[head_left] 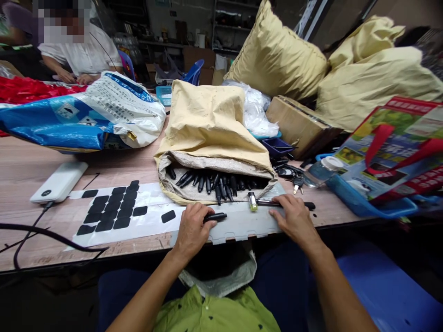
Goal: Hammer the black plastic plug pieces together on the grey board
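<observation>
Pinched in my left hand (195, 226) is a short black pen-like tube (217, 216), lying level over the grey board (228, 230) at the table's front edge. My right hand (294, 219) has its fingers and thumb around the black handle of a small hammer (253, 202), whose clear and yellow-green head points left. Just behind both hands, a cream sack (207, 115) lies with its mouth towards me. Several similar black tubes (221, 186) spill to its opening. An open bag (238, 272) sits below the table edge at my lap.
A white sheet with black stickers (109, 210) and a white power bank (59, 182) with a cable are on the left. A blue-white sack (86, 115) stands behind them. Keys (298, 184), a jar (323, 171) and a blue basket (374, 203) stand right. A person (79, 55) sits across.
</observation>
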`<state>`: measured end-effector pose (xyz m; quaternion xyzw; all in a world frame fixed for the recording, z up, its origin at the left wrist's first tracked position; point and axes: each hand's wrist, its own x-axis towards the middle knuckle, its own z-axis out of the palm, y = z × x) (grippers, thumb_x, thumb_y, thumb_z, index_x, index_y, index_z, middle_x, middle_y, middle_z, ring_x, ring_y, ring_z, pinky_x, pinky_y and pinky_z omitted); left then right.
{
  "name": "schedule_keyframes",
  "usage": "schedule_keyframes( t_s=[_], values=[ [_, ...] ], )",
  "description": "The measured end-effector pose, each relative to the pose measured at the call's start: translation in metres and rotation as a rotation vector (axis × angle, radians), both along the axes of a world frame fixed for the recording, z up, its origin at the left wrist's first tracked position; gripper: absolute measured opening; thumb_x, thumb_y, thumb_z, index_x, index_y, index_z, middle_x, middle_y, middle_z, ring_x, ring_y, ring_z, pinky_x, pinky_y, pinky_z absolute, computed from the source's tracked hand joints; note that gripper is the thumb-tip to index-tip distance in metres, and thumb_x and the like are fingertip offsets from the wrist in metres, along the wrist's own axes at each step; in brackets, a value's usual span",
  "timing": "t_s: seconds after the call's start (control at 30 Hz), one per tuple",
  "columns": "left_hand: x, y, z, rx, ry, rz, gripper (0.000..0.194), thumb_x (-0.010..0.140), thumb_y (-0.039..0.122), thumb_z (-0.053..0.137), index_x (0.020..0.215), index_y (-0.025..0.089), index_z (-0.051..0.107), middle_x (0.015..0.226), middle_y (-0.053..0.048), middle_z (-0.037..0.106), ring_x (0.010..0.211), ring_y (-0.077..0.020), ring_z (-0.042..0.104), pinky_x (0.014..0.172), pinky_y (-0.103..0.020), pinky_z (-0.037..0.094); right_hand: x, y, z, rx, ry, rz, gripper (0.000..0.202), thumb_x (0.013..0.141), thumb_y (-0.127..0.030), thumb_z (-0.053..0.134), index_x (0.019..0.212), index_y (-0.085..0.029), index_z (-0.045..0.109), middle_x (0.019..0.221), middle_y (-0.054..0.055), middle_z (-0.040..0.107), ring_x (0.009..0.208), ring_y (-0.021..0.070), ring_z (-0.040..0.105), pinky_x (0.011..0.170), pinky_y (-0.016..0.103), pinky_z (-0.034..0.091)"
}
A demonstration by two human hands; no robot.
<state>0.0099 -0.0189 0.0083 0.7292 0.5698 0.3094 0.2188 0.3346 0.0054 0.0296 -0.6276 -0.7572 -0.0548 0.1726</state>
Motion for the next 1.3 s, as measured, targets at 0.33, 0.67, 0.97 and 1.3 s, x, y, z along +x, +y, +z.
schedule_keyframes(
  t_s=[0.33, 0.67, 0.97, 1.3],
  values=[
    [0.000, 0.006, 0.000, -0.055, -0.012, 0.017, 0.016, 0.079, 0.026, 0.080, 0.094, 0.025, 0.074, 0.093, -0.003, 0.068, 0.099, -0.0256, 0.057, 0.086, -0.038, 0.040, 0.003, -0.011, -0.010, -0.009, 0.033, 0.119, 0.019, 0.102, -0.032, 0.047, 0.100, -0.021, 0.062, 0.097, 0.008, 0.065, 0.095, 0.0256, 0.059, 0.082, 0.038, 0.043],
    [-0.002, 0.014, 0.001, -0.132, -0.023, 0.001, 0.019, 0.072, 0.021, 0.085, 0.087, 0.025, 0.075, 0.092, -0.001, 0.071, 0.101, -0.0249, 0.058, 0.087, -0.037, 0.037, -0.100, -0.067, 0.012, -0.104, 0.458, 0.263, 0.034, 0.105, -0.024, 0.045, 0.136, -0.029, 0.060, 0.100, 0.005, 0.066, 0.089, 0.0190, 0.065, 0.079, 0.030, 0.051],
    [0.001, 0.014, 0.005, -0.183, -0.028, 0.040, 0.019, 0.070, 0.022, 0.086, 0.085, 0.025, 0.074, 0.094, 0.002, 0.072, 0.103, -0.0240, 0.058, 0.089, -0.037, 0.036, -0.110, -0.069, 0.011, -0.126, 0.295, 0.185, 0.036, 0.106, -0.024, 0.043, 0.135, -0.028, 0.063, 0.093, 0.003, 0.065, 0.079, 0.0153, 0.065, 0.071, 0.025, 0.048],
    [0.000, 0.009, 0.004, -0.132, -0.023, 0.029, 0.018, 0.073, 0.021, 0.084, 0.088, 0.026, 0.074, 0.089, 0.002, 0.069, 0.100, -0.0238, 0.056, 0.086, -0.037, 0.036, -0.077, -0.066, 0.011, -0.010, 0.333, 0.063, 0.031, 0.105, -0.032, 0.049, 0.130, -0.030, 0.067, 0.101, 0.003, 0.070, 0.092, 0.0177, 0.068, 0.079, 0.028, 0.048]
  ],
)
